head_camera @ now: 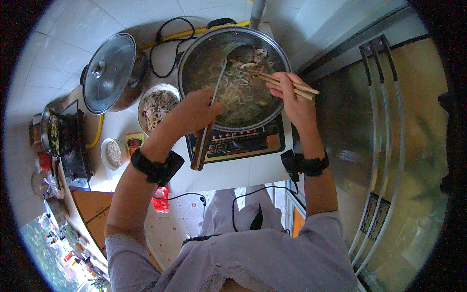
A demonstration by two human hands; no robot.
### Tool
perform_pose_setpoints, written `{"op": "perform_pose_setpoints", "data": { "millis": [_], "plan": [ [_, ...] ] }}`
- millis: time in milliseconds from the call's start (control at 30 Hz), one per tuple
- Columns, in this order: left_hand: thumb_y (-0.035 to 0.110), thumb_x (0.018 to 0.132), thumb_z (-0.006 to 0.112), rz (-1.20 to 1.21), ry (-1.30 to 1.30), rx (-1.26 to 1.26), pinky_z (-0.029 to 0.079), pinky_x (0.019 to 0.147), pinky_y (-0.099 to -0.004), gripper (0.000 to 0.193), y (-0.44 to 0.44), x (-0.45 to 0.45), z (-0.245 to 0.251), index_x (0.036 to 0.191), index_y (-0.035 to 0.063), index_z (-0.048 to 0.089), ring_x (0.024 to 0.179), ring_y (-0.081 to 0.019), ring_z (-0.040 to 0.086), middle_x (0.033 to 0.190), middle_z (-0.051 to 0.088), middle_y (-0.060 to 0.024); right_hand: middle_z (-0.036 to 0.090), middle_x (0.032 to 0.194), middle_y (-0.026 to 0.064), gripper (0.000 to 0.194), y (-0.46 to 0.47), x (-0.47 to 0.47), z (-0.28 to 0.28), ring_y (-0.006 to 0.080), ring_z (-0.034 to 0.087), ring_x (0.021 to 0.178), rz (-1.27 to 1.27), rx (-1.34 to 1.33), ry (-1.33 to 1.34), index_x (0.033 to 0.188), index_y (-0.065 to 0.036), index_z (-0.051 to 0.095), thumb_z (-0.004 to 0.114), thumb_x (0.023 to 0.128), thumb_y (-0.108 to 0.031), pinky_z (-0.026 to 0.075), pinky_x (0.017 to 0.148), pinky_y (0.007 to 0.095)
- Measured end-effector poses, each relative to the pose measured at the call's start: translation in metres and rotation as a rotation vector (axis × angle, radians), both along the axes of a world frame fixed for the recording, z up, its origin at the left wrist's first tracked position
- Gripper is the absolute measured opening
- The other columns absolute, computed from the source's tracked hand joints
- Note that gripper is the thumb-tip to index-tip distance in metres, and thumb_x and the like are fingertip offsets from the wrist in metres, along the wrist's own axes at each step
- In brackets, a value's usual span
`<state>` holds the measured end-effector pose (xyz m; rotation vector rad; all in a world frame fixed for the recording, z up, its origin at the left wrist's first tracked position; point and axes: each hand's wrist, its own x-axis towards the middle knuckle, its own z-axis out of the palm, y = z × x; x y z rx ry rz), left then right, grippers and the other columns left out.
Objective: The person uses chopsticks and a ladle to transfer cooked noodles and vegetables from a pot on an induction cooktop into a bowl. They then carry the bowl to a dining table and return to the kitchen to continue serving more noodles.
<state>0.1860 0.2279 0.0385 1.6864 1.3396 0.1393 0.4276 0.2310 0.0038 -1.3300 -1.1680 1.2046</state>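
Note:
A large round metal pot (186, 109) with food in broth stands on an induction cooker (237, 146). My left hand (200, 113) grips a long-handled metal ladle (219, 80), whose brown handle points towards me and whose bowl lies at the far side of the pot, partly under food. In my right hand (292, 95), over the pot's right rim, is a pair of wooden chopsticks (304, 90). Their tips touch the pale sliced strips (255, 64) by the ladle's bowl. Left of the pot, a bowl (141, 118) of similar strips is partly hidden by my left arm.
A lidded pot (126, 95) stands at the back left, beside a black cable (157, 47) and a yellow hose (100, 131). Nearer are a small white bowl (104, 155) and a packet (135, 140). A gas stove (73, 146) is farther left; a door with long bars (386, 127) is at right.

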Motion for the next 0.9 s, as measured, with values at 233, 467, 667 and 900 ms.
{"op": "perform_pose_setpoints", "data": {
  "millis": [233,467,667,900],
  "plan": [
    [0.022,0.087,0.047,0.077,-0.027,-0.095,0.044,0.043,-0.0316,0.023,0.000,0.001,0.003,0.098,0.0043,0.057,0.049,-0.0154,0.054,0.057,0.055,-0.0034,0.063,0.099,0.0163,0.029,0.012,-0.006,-0.007,0.0235,0.066,0.090,0.020,0.041,-0.069,0.104,0.006,0.057,0.046,0.096,-0.020,0.055,0.076,0.0292],
    [0.027,0.090,0.046,0.141,-0.121,-0.283,0.035,0.038,-0.0238,0.024,0.001,-0.003,0.013,0.095,0.0059,0.057,0.045,-0.0084,0.047,0.059,0.053,0.0018,0.063,0.101,0.0158,0.029,0.023,-0.012,-0.005,0.0232,0.066,0.089,0.031,0.038,-0.040,0.103,0.006,0.058,0.047,0.096,-0.019,0.055,0.074,0.0285],
    [0.025,0.088,0.049,0.191,-0.424,-0.133,0.038,0.042,-0.0245,0.026,-0.002,-0.011,0.012,0.082,0.0018,0.059,0.047,-0.0119,0.050,0.061,0.056,-0.0033,0.063,0.102,0.0143,0.027,0.027,-0.014,-0.005,0.0213,0.066,0.089,0.070,0.068,-0.171,0.106,0.006,0.059,0.049,0.095,-0.017,0.055,0.074,0.0273],
    [0.025,0.087,0.049,0.295,-0.878,-0.466,0.036,0.046,-0.0213,0.035,-0.003,-0.029,-0.006,0.108,-0.0028,0.057,0.052,-0.0093,0.045,0.066,0.050,-0.0016,0.064,0.103,0.0136,0.028,0.035,-0.012,-0.002,0.0206,0.066,0.090,0.182,0.099,-0.190,0.110,0.006,0.058,0.047,0.096,-0.017,0.055,0.075,0.0266]
  ]
}}
